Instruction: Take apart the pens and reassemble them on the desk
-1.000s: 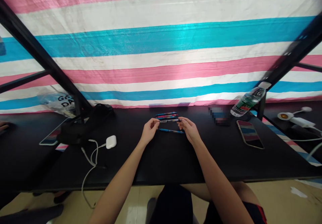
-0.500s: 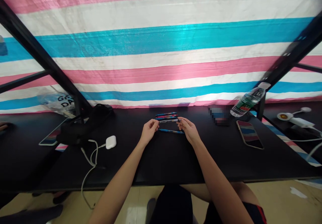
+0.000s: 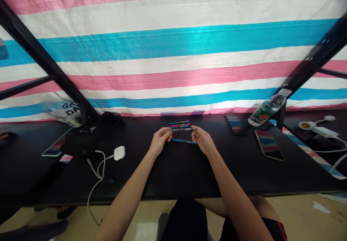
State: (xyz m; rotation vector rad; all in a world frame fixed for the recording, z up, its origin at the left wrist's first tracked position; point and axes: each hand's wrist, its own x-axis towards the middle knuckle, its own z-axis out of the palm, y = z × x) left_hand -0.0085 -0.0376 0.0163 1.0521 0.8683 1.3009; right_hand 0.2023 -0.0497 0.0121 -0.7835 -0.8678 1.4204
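The head camera is my only view, and it shows the left hand (image 3: 160,142) and the right hand (image 3: 204,141) close together at the middle of the bench (image 3: 173,176), both narrow, with fingers pinched inward. Between them a silver-and-black pen (image 3: 183,129) lies level, apparently held at its ends by both hands, though at this size I can't be sure how firm the grip is. Just below it a blue pen (image 3: 184,141) lies near the fingers, and just beyond it sit 2 more pens (image 3: 179,124), side by side. To the left I have a black bag (image 3: 90,136) and a white earbud case (image 3: 119,153) with its cable (image 3: 95,165); to the right, a water bottle (image 3: 267,110) and a phone (image 3: 269,145). A co-worker's hand (image 3: 3,136) shows at the far left edge. My worry is the pens' slim, round bodies: a slack pinch from either hand could drop the held pen, which might then knock its neighbours rolling.
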